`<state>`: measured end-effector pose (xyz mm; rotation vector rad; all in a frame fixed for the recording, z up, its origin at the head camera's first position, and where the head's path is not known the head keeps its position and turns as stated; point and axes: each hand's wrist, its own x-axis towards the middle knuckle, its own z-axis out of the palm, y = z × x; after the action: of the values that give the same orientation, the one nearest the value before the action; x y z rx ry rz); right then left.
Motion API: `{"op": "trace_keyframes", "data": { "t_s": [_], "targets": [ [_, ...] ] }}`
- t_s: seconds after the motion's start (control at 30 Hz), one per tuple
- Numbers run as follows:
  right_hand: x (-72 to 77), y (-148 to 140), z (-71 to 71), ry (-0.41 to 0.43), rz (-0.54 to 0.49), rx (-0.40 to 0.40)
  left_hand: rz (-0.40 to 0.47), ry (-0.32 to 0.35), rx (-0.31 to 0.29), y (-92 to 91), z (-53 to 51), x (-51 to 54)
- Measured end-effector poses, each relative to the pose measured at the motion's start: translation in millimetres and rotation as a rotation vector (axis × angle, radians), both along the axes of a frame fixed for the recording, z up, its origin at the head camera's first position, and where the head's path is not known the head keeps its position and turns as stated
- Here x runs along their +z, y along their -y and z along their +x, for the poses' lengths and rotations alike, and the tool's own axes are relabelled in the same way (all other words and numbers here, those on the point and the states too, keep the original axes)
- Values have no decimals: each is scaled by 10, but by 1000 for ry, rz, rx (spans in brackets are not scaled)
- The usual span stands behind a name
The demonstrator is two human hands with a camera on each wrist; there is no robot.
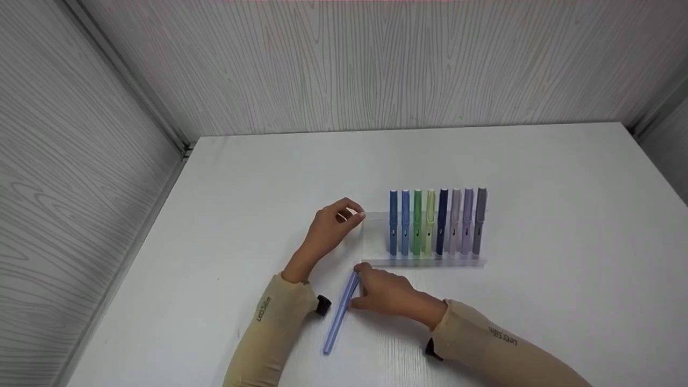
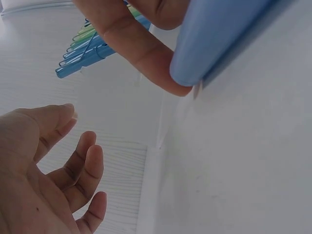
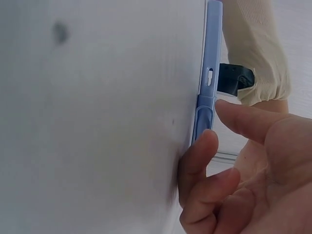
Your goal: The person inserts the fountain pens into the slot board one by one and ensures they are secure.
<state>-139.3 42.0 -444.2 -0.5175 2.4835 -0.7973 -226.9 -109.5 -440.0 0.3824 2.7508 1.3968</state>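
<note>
A clear plastic pen stand stands on the white table, with several capped pens upright in a row across its middle and right side. My left hand pinches the stand's upper left corner between thumb and forefinger; the other fingers curl loosely in the left wrist view. Below the stand's lower left corner, a light blue pen lies slanted on the table. My right hand grips this pen, its thumb and forefinger against the barrel and cap in the right wrist view.
The pens in the stand are blue, green, yellow-green, navy, lilac and grey. Bare stand surface shows left of them. A white table extends around, with wood-grain panels behind and at the sides. A black strap sits at the left wrist.
</note>
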Motion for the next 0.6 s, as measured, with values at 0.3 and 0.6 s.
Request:
{"op": "trace_keyframes", "data": {
  "t_s": [0.3,0.6],
  "targets": [
    [-22,16,14,-16,-12,-4,4,-11,-2,1,4,-8],
    [-26,47,10,-57,30,6,5,-33,-12,7,4,-14]
  ]
}}
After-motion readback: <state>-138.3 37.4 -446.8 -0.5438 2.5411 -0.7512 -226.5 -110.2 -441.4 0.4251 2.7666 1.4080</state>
